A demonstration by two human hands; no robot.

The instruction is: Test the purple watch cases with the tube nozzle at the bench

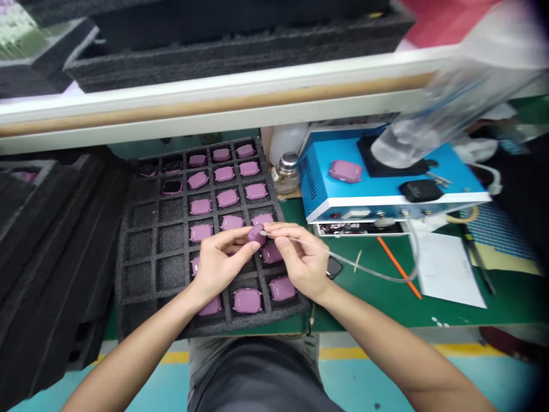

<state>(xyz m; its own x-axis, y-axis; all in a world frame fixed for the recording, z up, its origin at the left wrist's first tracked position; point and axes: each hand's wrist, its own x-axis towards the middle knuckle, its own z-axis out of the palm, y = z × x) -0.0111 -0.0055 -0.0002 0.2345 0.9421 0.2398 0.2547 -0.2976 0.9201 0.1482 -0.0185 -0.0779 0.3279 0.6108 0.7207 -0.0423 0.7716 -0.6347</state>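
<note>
Purple plastic shows between the fingertips of the left hand (218, 257), whose grip is narrow around one small case (256, 233), held just above the foam tray (120, 269). Thumb and fingers pinch it from the sides, probably to steady it while leaving the side towards the other hand exposed. The right hand (304, 260) also has a narrow grip, holding the clear tube (369, 271) close to its tip, which likely gives finer control than holding it farther back; the tip is at the held case, though whether they touch is too small to tell. Behind the right hand the tube hangs in a loose curve to the blue box (315, 171), and that slack seems to let the fingers move without tugging.

Under the hands, the tray's square cells separate the other purple cases (247, 300), presumably so their surfaces do not rub. Most lie with the purple side up, while one piece (172, 187) near the far left shows a dark face. The tray lies on the green desk (364, 300), near its front edge, within easy reach. Another purple case (345, 171) rests alone on the box, apart from the filled cells. Beside the box stands a glass bottle (286, 174).
</note>
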